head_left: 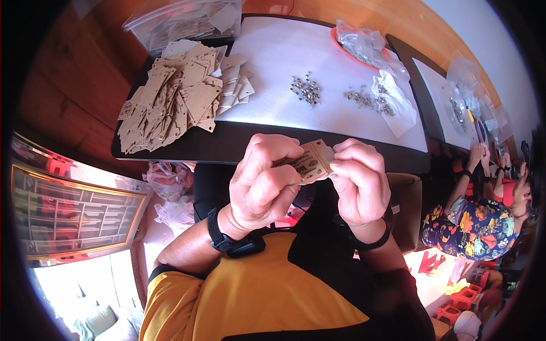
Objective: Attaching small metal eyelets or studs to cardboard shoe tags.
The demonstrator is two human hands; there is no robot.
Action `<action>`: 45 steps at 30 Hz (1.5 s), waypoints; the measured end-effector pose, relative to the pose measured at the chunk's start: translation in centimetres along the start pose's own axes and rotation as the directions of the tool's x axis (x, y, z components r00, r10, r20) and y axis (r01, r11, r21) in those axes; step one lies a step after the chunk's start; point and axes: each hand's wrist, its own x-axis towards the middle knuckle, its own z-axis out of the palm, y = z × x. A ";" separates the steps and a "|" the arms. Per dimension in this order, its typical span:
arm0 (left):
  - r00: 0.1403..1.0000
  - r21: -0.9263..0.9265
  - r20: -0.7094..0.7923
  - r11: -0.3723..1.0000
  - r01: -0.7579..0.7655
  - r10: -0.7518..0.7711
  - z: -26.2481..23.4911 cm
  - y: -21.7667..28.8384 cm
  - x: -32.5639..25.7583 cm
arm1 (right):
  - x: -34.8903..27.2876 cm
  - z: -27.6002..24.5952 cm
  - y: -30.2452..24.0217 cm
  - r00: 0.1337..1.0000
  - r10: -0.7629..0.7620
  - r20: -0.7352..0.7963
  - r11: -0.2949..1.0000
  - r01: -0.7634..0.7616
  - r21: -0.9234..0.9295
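A small brown cardboard card [314,161] with dark print and a hole near its corner is held up just off the table's near edge. My left hand [264,179] grips its left side, fingers curled and pressed together. At the other end, my right hand [361,182] pinches the card's right edge between thumb and fingers. Whether a small part is also under the right fingertips is hidden. Beyond the hands, a pile of small shiny metal pieces [306,90] lies on the white table covering [267,57]. To the left spreads a big heap of similar brown cards [176,96].
A transparent plastic bin [187,25] of cards stands at the back left. More small metal pieces [358,96] lie right, beside a crumpled white bag [401,108]. A red basin [355,51] holds plastic bags. At far right a person in a floral top [469,227] works at another table.
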 end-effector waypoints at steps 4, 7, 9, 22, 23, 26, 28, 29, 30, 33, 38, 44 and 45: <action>1.000 0.009 0.011 1.000 -0.012 0.012 -0.1 -0.1 -0.1 | 0.0 -0.1 -0.1 1.000 -0.008 0.003 1.000 0.008 -0.016; 1.000 0.006 0.015 1.000 -0.014 0.014 0.0 -0.2 -0.2 | -0.3 -0.1 0.1 1.000 -0.024 0.001 1.000 0.025 -0.018; 1.000 -0.013 0.011 1.000 -0.007 0.008 0.1 -0.4 -0.4 | -0.5 -0.1 0.2 0.999 -0.034 0.004 0.999 0.035 -0.022; 1.000 -0.089 0.024 0.996 0.004 -0.002 0.1 -0.4 -0.6 | -0.8 -0.3 -0.1 0.997 -0.071 0.016 0.995 0.072 -0.070; 1.000 -0.087 0.024 0.996 0.006 -0.004 0.2 -0.4 -0.7 | -0.9 -0.4 -0.1 0.997 -0.071 0.016 0.995 0.072 -0.068; 1.000 -0.101 0.005 0.995 0.017 -0.016 0.2 -0.4 -0.9 | -1.0 -0.4 -0.1 0.997 -0.073 0.014 0.995 0.074 -0.066; 1.000 -0.098 0.007 0.995 -0.004 0.005 0.2 -0.5 -1.0 | -0.9 -0.4 -0.2 0.998 -0.068 0.016 0.995 0.069 -0.066; 1.000 -0.094 0.006 0.996 -0.001 0.002 0.2 -0.5 -0.9 | -0.8 -0.3 -0.3 0.998 -0.068 0.018 0.996 0.069 -0.062; 1.000 -0.096 0.016 0.995 -0.017 0.018 0.1 -0.6 -0.8 | -0.7 -0.3 -0.3 0.998 -0.061 0.016 0.996 0.062 -0.069; 0.999 -0.103 0.030 0.994 -0.026 0.030 -0.1 -0.8 -0.8 | -0.5 -0.5 -0.3 0.996 -0.073 0.057 0.993 0.078 -0.088; 0.998 -0.167 0.023 0.984 0.060 -0.057 -0.6 -1.0 -1.1 | -0.9 -0.6 -0.6 0.996 -0.052 0.072 0.994 0.059 -0.090; 0.996 -0.160 -0.001 0.983 0.085 -0.087 -1.2 -1.0 -1.3 | -1.2 -0.6 -0.6 0.997 -0.042 0.058 0.995 0.047 -0.091; 0.996 -0.151 0.009 0.985 0.086 -0.086 -1.3 -1.0 -1.3 | -1.1 -0.7 -0.6 0.996 -0.039 0.076 0.995 0.046 -0.092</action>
